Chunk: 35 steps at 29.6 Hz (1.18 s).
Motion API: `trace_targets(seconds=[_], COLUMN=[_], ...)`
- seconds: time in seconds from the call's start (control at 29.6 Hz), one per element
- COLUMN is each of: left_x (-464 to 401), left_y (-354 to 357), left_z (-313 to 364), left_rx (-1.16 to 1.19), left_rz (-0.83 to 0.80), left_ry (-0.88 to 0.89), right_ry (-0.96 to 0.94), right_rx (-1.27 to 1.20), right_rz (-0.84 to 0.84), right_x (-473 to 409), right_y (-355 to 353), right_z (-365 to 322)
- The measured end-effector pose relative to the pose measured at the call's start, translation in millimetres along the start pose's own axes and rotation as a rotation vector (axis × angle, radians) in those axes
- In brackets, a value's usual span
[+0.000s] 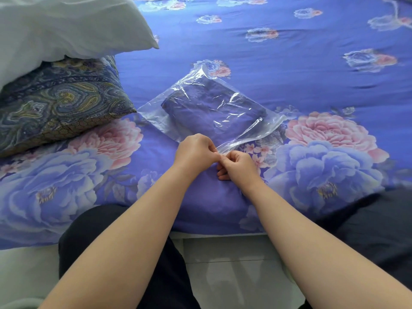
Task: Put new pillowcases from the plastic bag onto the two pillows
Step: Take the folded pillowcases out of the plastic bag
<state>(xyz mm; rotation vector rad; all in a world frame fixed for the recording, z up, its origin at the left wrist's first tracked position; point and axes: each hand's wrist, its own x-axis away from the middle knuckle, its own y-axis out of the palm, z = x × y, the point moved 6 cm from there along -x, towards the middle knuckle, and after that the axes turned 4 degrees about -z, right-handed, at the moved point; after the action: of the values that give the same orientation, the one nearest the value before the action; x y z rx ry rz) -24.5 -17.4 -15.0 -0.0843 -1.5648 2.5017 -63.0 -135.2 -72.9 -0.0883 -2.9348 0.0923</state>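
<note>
While the plastic bag [211, 112] lies mid-frame on the bed [312, 63], left hand [196, 150] and right hand [238, 166] pinch its near edge with curled fingers (film judged light, slippery; best gripped at the opening).

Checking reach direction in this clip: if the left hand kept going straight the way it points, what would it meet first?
Probably the plastic bag, whose near corner the left hand already pinches, then the folded pillowcases inside.

white pillow [66, 25] cropped (top-left), pillowcases [211, 108] plastic-veiled
</note>
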Motion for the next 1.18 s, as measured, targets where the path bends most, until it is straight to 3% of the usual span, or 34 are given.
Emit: trace_targets(seconds=[0.17,0.37,0.51,0.64,0.74,0.81,0.91,1.11,1.18], left_x=[-7,-5,-3,-4,1,3,2,-6,-3], left_y=[-8,-6,-13,-28,-34,-18,-1,9,6], left_z=[-16,-8,-8,-8,12,31,43,44,47], left_rx=[0.064,0.225,0.232,0.243,0.097,-0.106,-0.329,-0.190,-0.184], left_rz=[0.117,-0.073,-0.127,0.048,0.233,0.156,0.123,0.007,0.043], left_ry=[-0.117,0.013,0.038,-0.043,0.113,0.261,0.314,0.212,0.213], right_ry=[-0.060,0.116,0.186,0.122,0.119,0.108,0.073,0.048,0.091], right_rx=[0.059,-0.125,-0.053,0.113,0.258,0.336,0.305,0.280,0.279], right_rz=[0.060,0.110,0.219,0.242,0.203,0.127,0.040,-0.020,-0.015], right_x=[9,3,-2,2,5,3,2,8,6], right_y=[2,-6,-22,-37,-36,-31,-28,-28,-29], right_z=[3,3,2,0,-1,-5,-10,-8,-7])
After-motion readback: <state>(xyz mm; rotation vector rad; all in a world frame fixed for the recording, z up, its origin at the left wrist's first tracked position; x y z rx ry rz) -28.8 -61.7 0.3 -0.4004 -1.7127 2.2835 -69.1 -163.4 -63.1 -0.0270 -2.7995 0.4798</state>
